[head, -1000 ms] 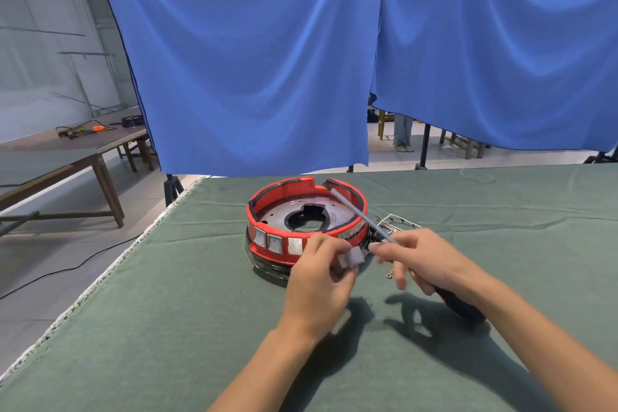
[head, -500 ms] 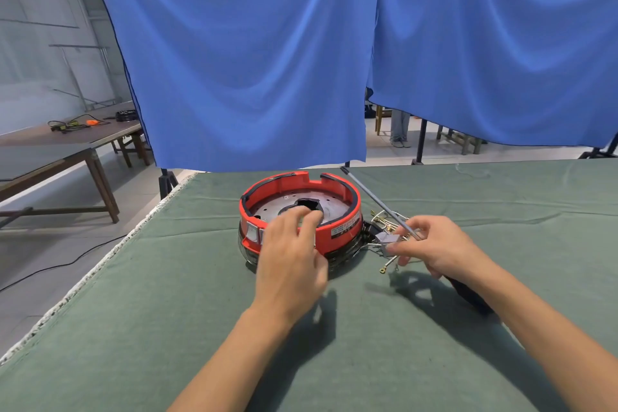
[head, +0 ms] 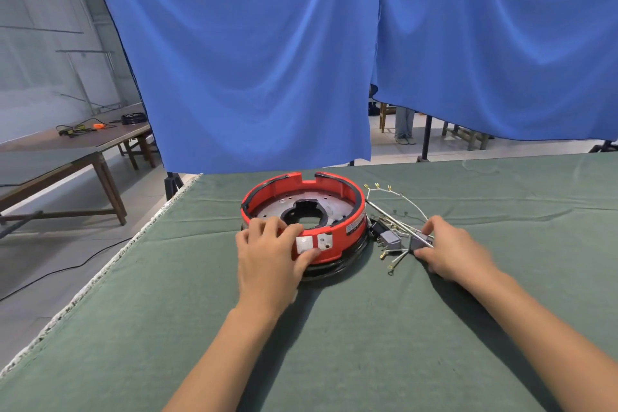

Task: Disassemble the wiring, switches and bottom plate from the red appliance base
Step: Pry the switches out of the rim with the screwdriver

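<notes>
Both hands have dropped lower: left hand (head: 271, 252) now grips the red appliance base (head: 302, 211) by its near wall, while right hand (head: 449, 251) pinches a grey switch (head: 419, 242) among wiring (head: 396, 199) just beside it.

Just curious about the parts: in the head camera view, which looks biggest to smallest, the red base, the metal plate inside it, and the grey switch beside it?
1. red base
2. metal plate, sitting inside it
3. grey switch, by far the smallest
</notes>
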`<action>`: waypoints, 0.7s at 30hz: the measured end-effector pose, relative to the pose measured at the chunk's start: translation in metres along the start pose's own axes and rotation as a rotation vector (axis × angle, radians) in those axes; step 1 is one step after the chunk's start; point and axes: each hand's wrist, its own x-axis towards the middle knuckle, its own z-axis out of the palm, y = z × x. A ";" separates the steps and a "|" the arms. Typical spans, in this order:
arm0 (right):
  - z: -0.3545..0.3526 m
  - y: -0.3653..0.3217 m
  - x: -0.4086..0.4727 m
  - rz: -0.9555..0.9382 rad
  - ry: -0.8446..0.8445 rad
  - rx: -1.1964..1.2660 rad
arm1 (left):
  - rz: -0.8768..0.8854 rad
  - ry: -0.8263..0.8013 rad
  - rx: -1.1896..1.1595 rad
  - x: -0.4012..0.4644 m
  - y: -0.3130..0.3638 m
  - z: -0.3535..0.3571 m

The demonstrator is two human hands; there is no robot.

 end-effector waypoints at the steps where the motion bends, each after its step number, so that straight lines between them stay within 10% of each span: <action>1: 0.001 -0.001 -0.001 0.000 0.004 -0.024 | 0.013 0.018 0.010 -0.002 0.005 0.001; 9: -0.017 -0.003 -0.004 -0.111 0.112 0.112 | 0.054 -0.001 -0.301 -0.005 -0.003 0.004; 21: -0.015 -0.023 -0.034 -0.495 0.143 -0.009 | -0.027 -0.026 -0.038 -0.006 -0.003 -0.003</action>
